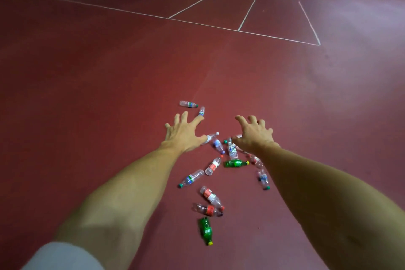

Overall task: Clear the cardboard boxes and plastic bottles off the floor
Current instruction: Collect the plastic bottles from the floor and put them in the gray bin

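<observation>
Near on red floor (109,72), scattered plastic bottles (235,163) all yet to clear; left hand (183,133) and right hand (254,136) spread above, empty.

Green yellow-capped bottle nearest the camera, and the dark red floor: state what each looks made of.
Green yellow-capped bottle: translucent green plastic, glossy, with bright highlights on its body; the cap looks like opaque plastic. Dark red floor: smooth, mostly matte sports surfacing with a faint sheen, probably vinyl or rubber; exact material unclear. Its white lines look painted or taped.
</observation>
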